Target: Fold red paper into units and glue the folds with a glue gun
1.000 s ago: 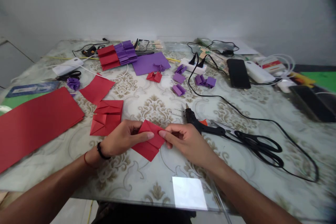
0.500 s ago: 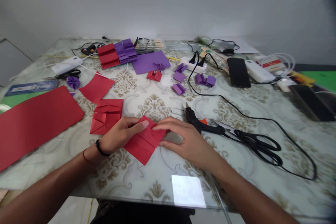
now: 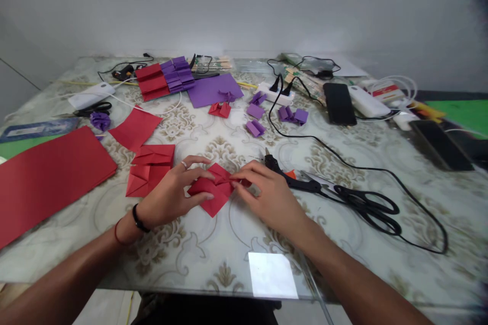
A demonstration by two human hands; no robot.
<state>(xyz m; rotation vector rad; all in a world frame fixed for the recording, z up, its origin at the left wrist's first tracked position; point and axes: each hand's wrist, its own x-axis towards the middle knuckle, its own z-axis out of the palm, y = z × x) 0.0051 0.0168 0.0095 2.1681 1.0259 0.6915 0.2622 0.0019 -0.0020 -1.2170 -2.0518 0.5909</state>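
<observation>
A square of folded red paper (image 3: pixel 213 202) lies at an angle on the table, creased across its middle with a flap raised. My left hand (image 3: pixel 179 188) rests on its left side, thumb and fingers spread, pressing the sheet down. At the right corner, my right hand (image 3: pixel 263 188) pinches the raised fold between thumb and fingertips. Beside my left hand lie folded red paper pieces (image 3: pixel 150 170), with another red sheet (image 3: pixel 135 127) behind them.
A black glue gun (image 3: pixel 282 170) and scissors (image 3: pixel 366 205) lie to my right. Left is a stack of red paper (image 3: pixel 57 177). Farther back are small folded purple pieces (image 3: pixel 255 128), a power strip (image 3: pixel 274 92) with a trailing black cord, and phones (image 3: pixel 339 104).
The red paper has turned and now lies flatter on the table. My left hand has gone from a pinch to spread fingers; my right hand now pinches a fold. The view has shifted slightly.
</observation>
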